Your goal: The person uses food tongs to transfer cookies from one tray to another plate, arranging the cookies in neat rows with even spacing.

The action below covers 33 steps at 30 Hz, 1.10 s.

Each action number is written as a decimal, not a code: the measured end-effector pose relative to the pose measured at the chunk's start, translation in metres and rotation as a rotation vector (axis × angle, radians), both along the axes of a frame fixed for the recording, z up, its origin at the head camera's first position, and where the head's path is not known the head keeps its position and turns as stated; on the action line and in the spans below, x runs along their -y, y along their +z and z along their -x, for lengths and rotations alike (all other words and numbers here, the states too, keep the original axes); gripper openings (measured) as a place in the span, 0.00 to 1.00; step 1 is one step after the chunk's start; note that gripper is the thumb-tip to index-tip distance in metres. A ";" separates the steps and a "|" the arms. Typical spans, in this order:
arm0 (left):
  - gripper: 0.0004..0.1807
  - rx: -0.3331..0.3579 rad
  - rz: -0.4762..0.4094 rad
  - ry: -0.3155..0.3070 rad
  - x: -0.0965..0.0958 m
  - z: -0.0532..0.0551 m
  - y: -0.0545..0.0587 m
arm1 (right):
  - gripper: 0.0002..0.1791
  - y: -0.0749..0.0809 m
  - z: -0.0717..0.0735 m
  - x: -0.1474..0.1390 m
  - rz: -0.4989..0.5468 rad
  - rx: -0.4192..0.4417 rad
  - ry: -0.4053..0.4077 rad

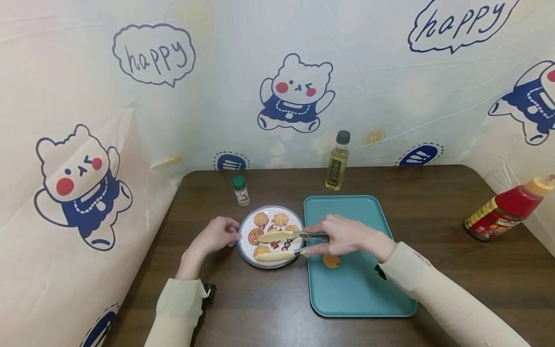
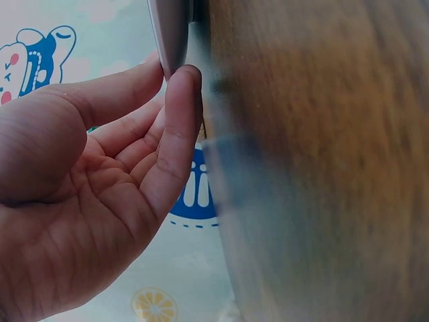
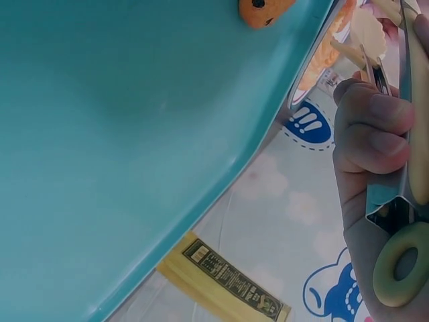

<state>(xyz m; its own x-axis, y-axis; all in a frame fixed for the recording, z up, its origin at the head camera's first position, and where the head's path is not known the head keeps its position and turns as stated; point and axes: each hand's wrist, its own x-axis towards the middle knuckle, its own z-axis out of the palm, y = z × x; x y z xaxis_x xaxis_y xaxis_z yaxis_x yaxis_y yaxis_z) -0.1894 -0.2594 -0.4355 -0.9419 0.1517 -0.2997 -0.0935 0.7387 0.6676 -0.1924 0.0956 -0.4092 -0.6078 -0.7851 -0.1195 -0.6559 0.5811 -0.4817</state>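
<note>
A white plate (image 1: pixel 270 210) with a dark-banded rim holds several cookies (image 1: pixel 280 220), some swirled. My left hand (image 1: pixel 220 233) pinches its left rim between thumb and fingers, seen close in the left wrist view. With my right hand (image 1: pixel 342 234) I grip metal tongs with pale yellow tips (image 1: pixel 275 257). Both tips hover over the plate, spread apart, partly hiding cookies; whether they touch any I cannot tell. To the right, a teal tray (image 1: pixel 360 294) carries a round cookie (image 1: pixel 331 261) with dark spots, below my right hand.
Behind the plate stands a small green-capped shaker (image 1: pixel 241 192). A dark-capped bottle of yellow oil (image 1: pixel 336 164) is behind the tray. At the right stands a red squeeze bottle (image 1: pixel 503 214). All are on a brown wooden table (image 1: pixel 260 299) against a printed curtain (image 1: pixel 217 115).
</note>
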 end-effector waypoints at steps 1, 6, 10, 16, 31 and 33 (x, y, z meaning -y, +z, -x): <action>0.17 -0.001 -0.001 0.001 0.000 0.000 0.000 | 0.34 0.000 0.000 -0.001 0.005 -0.002 0.001; 0.17 -0.002 -0.004 0.003 -0.001 0.000 0.001 | 0.34 0.001 -0.002 -0.007 0.037 -0.011 0.003; 0.17 -0.001 -0.002 0.004 -0.001 0.001 0.000 | 0.35 0.001 -0.002 -0.014 0.055 -0.036 0.003; 0.17 0.005 0.001 0.005 -0.001 0.000 0.001 | 0.37 0.003 -0.002 -0.027 0.065 -0.086 0.001; 0.18 0.016 0.009 0.019 -0.001 -0.001 0.003 | 0.37 0.014 -0.012 -0.073 0.071 -0.129 -0.053; 0.18 0.017 0.007 0.020 -0.001 0.000 0.002 | 0.37 0.016 -0.015 -0.080 0.060 -0.131 -0.071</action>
